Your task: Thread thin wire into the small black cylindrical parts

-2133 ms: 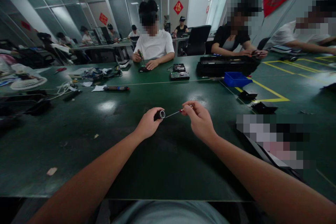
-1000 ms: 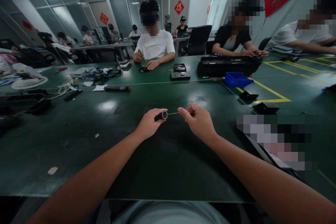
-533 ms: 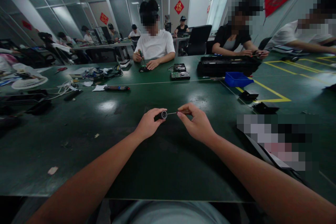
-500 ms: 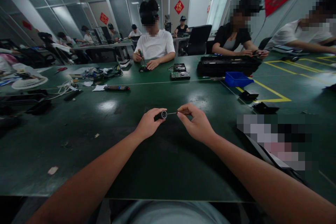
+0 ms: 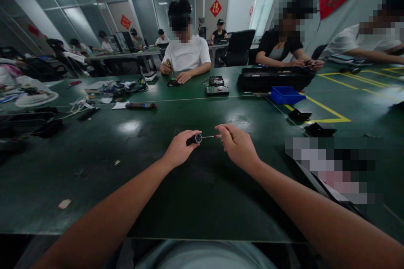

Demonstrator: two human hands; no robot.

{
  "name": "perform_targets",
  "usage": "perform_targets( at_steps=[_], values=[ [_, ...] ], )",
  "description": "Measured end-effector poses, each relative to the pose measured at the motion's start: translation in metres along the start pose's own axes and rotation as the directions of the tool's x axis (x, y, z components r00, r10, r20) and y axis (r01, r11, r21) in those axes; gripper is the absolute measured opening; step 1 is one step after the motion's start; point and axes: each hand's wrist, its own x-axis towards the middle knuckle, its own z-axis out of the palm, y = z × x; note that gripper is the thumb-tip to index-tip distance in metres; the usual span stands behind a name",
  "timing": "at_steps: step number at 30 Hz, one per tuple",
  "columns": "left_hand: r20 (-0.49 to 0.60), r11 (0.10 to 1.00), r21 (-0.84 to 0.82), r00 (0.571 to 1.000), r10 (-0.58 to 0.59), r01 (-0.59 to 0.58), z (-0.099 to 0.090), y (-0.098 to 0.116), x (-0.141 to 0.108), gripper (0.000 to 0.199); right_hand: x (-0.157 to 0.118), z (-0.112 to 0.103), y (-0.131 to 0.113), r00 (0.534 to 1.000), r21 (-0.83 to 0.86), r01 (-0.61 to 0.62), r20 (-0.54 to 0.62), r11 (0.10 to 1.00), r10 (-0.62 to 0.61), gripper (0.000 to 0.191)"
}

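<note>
A black cylindrical part (image 5: 193, 138) with a round, light-rimmed end is gripped between the thumb and fingers of my left hand (image 5: 179, 149). My right hand (image 5: 239, 146) is closed around the handle of a thin screwdriver (image 5: 217, 136); a bit of red shows at the front of the handle. The metal shaft runs level to the left, and its tip meets the round end of the black part. Whether the tip is inside it I cannot tell. Both hands are just above the green table (image 5: 202, 201).
Across the table a person (image 5: 189, 54) works with a screwdriver. Hard drives (image 5: 217, 90), a long black unit (image 5: 274, 79), a blue bin (image 5: 287, 95) and black pieces (image 5: 319, 130) lie beyond my hands. At left are cables (image 5: 78, 106) and a dark tool (image 5: 141, 106).
My right hand's fingers have curled and shifted slightly right, showing more of the screwdriver's red part. My left hand and the black part have barely moved.
</note>
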Motion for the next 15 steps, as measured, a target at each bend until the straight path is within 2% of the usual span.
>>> perform_targets(
  at_steps=[11, 15],
  values=[
    [-0.007, 1.0, 0.0, 1.0, -0.027, 0.027, -0.0018, 0.0018, -0.0001, 0.038, -0.003, -0.0021, -0.0056, 0.993, 0.034, 0.092, 0.075, 0.995, -0.094, 0.026],
    [0.005, 1.0, 0.005, 1.0, -0.031, 0.031, -0.0022, 0.0025, -0.0002, 0.038, -0.0028, -0.002, -0.0072, 0.993, 0.002, 0.082, 0.09, 0.997, -0.082, 0.024]
  ],
)
